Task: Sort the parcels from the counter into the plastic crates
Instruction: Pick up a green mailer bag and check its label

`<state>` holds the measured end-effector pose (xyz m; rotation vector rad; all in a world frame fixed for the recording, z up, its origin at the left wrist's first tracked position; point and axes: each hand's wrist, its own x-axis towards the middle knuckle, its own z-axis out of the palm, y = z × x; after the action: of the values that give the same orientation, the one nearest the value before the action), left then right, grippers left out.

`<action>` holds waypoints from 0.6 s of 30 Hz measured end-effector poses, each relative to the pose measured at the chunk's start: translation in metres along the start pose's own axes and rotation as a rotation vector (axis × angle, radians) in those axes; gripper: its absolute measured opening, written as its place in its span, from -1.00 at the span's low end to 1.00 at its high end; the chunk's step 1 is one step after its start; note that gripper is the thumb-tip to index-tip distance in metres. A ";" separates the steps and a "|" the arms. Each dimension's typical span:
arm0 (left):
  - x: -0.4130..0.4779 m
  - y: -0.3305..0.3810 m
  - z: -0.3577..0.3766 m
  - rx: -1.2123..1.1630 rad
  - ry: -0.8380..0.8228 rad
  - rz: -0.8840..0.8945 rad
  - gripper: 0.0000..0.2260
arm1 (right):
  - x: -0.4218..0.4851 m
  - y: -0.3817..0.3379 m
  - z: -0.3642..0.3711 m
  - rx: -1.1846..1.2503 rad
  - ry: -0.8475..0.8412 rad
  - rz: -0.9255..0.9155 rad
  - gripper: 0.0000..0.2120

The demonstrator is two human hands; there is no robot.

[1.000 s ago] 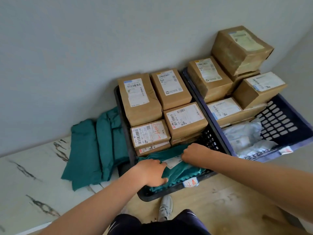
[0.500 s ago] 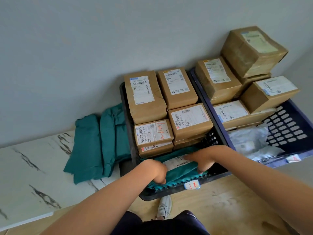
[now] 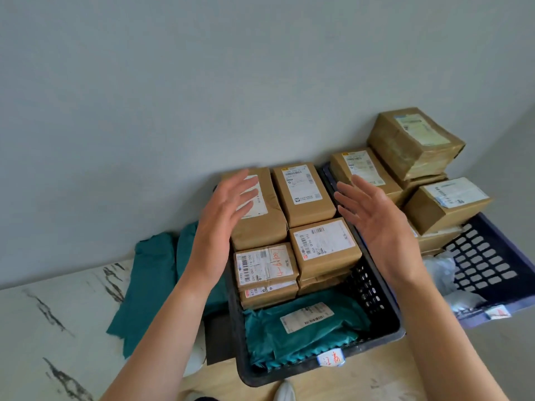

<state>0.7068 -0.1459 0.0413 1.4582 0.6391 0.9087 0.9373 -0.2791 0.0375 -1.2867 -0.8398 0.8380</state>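
The fingers (image 3: 243,185) of both hands are spread and straight, gripping nothing. The left hand (image 3: 220,224) and right hand (image 3: 376,227) hover, palms facing each other, above the black crate (image 3: 369,287), touching no parcel.

That crate looks nearly full. Brown paper parcels (image 3: 321,247) stand packed in rows at its back, and a teal mailer (image 3: 289,334) with a white label lies flat at its front. The blue crate (image 3: 480,261) just beside it holds stacked brown boxes (image 3: 417,140) and some pale plastic bags (image 3: 440,270), with room left at its near end.

By my judgement most of the sorting is done. What is left in view are the teal parcels (image 3: 156,273) on the marble bench (image 3: 58,328), lying against the black crate's left wall and not yet sorted.
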 end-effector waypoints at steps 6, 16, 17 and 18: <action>-0.011 -0.003 -0.032 0.092 0.091 0.015 -0.53 | 0.001 0.004 0.013 -0.074 0.086 -0.024 -0.07; -0.060 0.002 -0.204 0.078 0.493 -0.034 -0.71 | 0.027 0.031 0.159 -0.035 -0.105 -0.002 -0.51; -0.065 0.002 -0.226 0.070 0.526 -0.038 -0.71 | 0.029 0.035 0.181 -0.026 -0.122 0.012 -0.55; -0.068 0.002 -0.246 0.064 0.545 -0.044 -0.71 | 0.030 0.039 0.204 -0.024 -0.142 0.023 -0.58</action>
<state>0.4648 -0.0670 0.0200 1.2447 1.1036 1.2734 0.7677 -0.1561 0.0191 -1.2714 -0.9510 0.9487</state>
